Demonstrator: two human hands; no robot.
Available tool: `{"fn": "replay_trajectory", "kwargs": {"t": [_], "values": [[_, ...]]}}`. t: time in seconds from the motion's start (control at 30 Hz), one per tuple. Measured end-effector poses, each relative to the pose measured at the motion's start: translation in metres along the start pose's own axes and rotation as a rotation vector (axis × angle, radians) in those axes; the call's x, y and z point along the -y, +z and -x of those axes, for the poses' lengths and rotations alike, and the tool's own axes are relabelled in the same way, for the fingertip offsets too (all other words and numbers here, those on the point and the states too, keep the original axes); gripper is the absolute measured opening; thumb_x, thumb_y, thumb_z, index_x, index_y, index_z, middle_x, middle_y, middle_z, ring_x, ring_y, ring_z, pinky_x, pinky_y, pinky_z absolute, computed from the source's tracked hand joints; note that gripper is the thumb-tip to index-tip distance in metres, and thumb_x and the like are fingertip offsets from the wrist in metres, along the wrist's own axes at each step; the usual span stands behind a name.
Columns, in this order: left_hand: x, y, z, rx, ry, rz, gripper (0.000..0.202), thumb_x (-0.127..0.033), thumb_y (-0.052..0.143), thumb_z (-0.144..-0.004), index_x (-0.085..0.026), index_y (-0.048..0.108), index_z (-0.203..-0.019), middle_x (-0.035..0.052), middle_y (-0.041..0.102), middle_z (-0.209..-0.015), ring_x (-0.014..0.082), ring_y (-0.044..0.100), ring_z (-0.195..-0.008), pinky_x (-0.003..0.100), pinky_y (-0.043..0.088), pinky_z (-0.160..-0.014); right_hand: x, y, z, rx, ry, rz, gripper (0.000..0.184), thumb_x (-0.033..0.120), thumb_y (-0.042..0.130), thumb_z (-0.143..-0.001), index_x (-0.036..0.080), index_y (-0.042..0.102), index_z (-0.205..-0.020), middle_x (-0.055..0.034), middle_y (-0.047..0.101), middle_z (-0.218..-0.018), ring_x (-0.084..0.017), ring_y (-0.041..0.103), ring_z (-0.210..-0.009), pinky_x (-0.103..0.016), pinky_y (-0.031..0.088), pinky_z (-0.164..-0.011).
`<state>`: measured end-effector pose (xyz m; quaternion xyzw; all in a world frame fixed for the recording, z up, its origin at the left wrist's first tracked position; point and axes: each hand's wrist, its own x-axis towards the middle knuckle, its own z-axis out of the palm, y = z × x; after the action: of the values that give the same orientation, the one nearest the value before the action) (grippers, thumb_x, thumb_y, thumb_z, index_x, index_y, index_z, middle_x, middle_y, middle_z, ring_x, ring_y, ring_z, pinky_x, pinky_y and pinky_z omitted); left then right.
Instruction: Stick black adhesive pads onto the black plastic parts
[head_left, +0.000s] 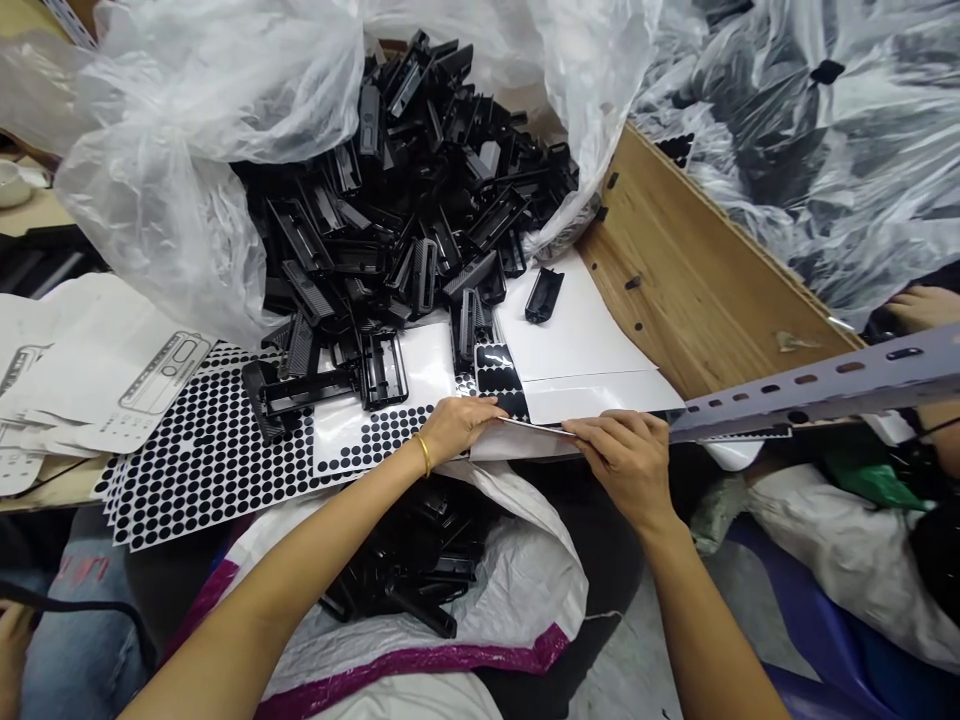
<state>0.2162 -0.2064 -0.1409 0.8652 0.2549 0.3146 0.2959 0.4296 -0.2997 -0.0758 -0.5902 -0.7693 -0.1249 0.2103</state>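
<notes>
Both hands are at the table's front edge, pinching a thin white sheet [534, 428] seen nearly edge-on. My left hand [459, 425], with a gold bangle at the wrist, has its fingers closed on the sheet's left end. Fingers of my right hand [634, 462] are closed on its right end. Just beyond lie a sheet of black rounded stickers [501, 382] and large white sheets [574, 330], one black plastic part [544, 295] resting on them. Left of my left hand spread sheets of round black dot stickers [225, 450]. Fingertip undersides are hidden.
A big pile of black plastic parts [420, 200] spills from a clear plastic bag [187, 120]. Below the edge, an open white sack [525, 560] holds more parts. A wooden board [675, 250] and perforated metal rail [795, 385] border the right. Another person's hand [926, 305] shows there.
</notes>
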Motion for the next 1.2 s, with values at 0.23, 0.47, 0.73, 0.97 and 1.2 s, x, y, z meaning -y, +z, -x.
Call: {"fn": "replay_trajectory", "kwargs": {"t": [0.23, 0.47, 0.73, 0.97, 1.2], "values": [[-0.002, -0.003, 0.002, 0.001, 0.034, -0.019, 0.024, -0.013, 0.046, -0.087, -0.020, 0.068, -0.092, 0.0042, 0.074, -0.094, 0.0191, 0.063, -0.104, 0.040, 0.050, -0.092, -0.018, -0.002, 0.016, -0.038, 0.111, -0.024, 0.018, 0.035, 0.053, -0.086, 0.028, 0.069, -0.080, -0.0004, 0.071, -0.073, -0.022, 0.057, -0.074, -0.038, 0.035, -0.075], [0.000, -0.013, 0.003, 0.031, 0.091, -0.136, 0.028, -0.014, 0.040, -0.089, -0.020, 0.067, -0.096, 0.0051, 0.072, -0.102, 0.0191, 0.061, -0.108, 0.041, 0.047, -0.096, -0.027, 0.002, 0.030, -0.101, 0.199, -0.089, 0.017, 0.027, 0.052, -0.084, 0.026, 0.069, -0.078, -0.0014, 0.067, -0.067, -0.022, 0.058, -0.072, -0.037, 0.040, -0.070], [-0.004, -0.022, 0.011, 0.208, 0.043, -0.221, 0.065, -0.052, 0.058, -0.076, -0.017, 0.047, -0.130, 0.0125, 0.048, -0.137, 0.0260, 0.036, -0.133, 0.044, 0.029, -0.109, -0.021, 0.013, 0.035, -0.189, 0.225, -0.123, 0.037, 0.033, 0.058, -0.081, 0.021, 0.055, -0.116, -0.0103, 0.063, -0.104, -0.027, 0.057, -0.097, -0.043, 0.044, -0.082], [-0.011, -0.021, 0.009, 0.297, -0.054, -0.303, 0.084, -0.064, 0.054, -0.072, -0.016, 0.035, -0.139, 0.0100, 0.035, -0.147, 0.0333, 0.023, -0.137, 0.048, 0.019, -0.111, -0.015, 0.018, 0.049, -0.182, 0.300, -0.135, 0.053, 0.037, 0.061, -0.079, 0.019, 0.044, -0.127, -0.0142, 0.053, -0.118, -0.029, 0.050, -0.111, -0.047, 0.040, -0.092], [-0.030, -0.017, 0.007, 0.255, -0.105, -0.408, 0.090, -0.070, 0.055, -0.066, -0.024, 0.033, -0.141, 0.0122, 0.030, -0.149, 0.0405, 0.020, -0.136, 0.056, 0.021, -0.107, -0.015, 0.019, 0.045, -0.132, 0.419, -0.164, 0.055, 0.041, 0.060, -0.077, 0.018, 0.044, -0.125, -0.0132, 0.051, -0.120, -0.029, 0.048, -0.112, -0.049, 0.037, -0.094]]}}
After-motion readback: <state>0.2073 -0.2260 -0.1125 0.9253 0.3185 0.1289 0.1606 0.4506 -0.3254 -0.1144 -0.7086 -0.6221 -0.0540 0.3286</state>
